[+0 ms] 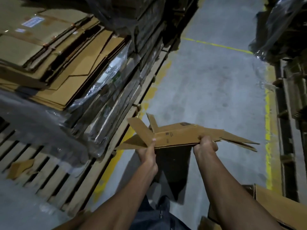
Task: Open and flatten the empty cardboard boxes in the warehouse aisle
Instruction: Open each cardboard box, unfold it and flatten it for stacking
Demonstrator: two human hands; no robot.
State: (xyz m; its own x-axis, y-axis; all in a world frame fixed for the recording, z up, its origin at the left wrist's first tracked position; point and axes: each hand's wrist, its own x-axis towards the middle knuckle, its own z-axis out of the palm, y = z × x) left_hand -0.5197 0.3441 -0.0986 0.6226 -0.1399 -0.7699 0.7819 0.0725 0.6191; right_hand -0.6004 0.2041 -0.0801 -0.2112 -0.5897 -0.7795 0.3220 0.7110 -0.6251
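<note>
I hold a brown cardboard box (179,136), pressed nearly flat, out in front of me above the aisle floor. Its flaps splay out to the left and right. My left hand (147,151) grips its near edge on the left, thumb on top. My right hand (207,145) grips the same edge further right, fingers curled under the board. The underside of the box is in shadow.
A pallet (54,176) at left carries a tall stack of flattened cardboard (79,67) and plastic-wrapped sheets. Another cardboard box (272,208) lies at the lower right. Wrapped pallets (289,90) line the right. Yellow floor lines (267,136) border the grey concrete aisle.
</note>
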